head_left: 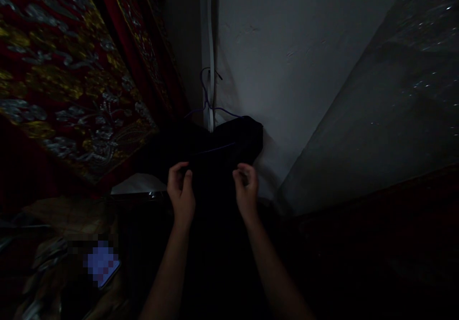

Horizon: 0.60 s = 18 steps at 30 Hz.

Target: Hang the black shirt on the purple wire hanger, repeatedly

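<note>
A black garment (229,138) hangs on a thin dark blue wire hanger (207,101) by the wall corner. In front of it is my left hand (181,186), its fingers curled towards the thumb at the garment's left side. My right hand (246,183) mirrors it on the right, thumb and forefinger pinched together. Both hands appear closed on the dark cloth, though its folds at the fingertips are lost in the dark. A thin blue line (215,148) crosses the garment just above my hands.
Red cloth with gold and silver embroidery (53,76) fills the left. A pale pipe (211,38) runs down the corner beside a grey wall (279,47). Shiny transparent sheeting (405,85) covers the right. At lower left, a lit phone (103,265) lies on plaid cloth (79,217).
</note>
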Motion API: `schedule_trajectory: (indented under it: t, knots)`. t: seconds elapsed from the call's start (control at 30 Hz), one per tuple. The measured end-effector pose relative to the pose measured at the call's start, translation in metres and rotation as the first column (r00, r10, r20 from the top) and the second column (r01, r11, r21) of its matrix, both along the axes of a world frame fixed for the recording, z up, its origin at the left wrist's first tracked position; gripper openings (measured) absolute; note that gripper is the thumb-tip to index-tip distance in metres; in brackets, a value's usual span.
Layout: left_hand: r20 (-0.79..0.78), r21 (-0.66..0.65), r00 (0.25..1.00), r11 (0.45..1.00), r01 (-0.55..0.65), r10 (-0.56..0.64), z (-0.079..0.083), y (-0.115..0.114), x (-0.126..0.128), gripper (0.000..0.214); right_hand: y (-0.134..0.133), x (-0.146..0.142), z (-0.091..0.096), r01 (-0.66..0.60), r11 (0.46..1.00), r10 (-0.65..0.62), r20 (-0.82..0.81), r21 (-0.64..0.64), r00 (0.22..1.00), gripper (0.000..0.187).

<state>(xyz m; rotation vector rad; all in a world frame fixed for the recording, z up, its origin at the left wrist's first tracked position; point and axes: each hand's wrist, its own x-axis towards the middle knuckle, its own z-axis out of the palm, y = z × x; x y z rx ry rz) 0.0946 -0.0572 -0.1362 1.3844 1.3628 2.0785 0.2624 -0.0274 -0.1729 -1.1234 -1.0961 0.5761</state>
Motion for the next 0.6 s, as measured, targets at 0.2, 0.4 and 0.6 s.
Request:
schedule_trajectory:
  t: [0.2,0.4,0.6]
  knots:
    - [0.261,-0.014,0.953,0.987,0.159,-0.150,-0.006,-0.012,-0.002,0.017,-0.020,-0.062,-0.027,-0.440,0.856,0.389,-0.225,-0.270,0.894,0.054]
    - [0.440,0.011,0.868,0.968,0.250,-0.229,0.001,-0.021,0.003,0.033,-0.015,-0.050,-0.006,-0.471,0.859,0.453,-0.129,-0.203,0.882,0.037]
    - [0.222,-0.031,0.933,0.955,0.295,-0.281,-0.061,-0.015,0.012,0.045,-0.032,-0.043,-0.013,-0.468,0.846,0.448,-0.138,-0.253,0.884,0.029]
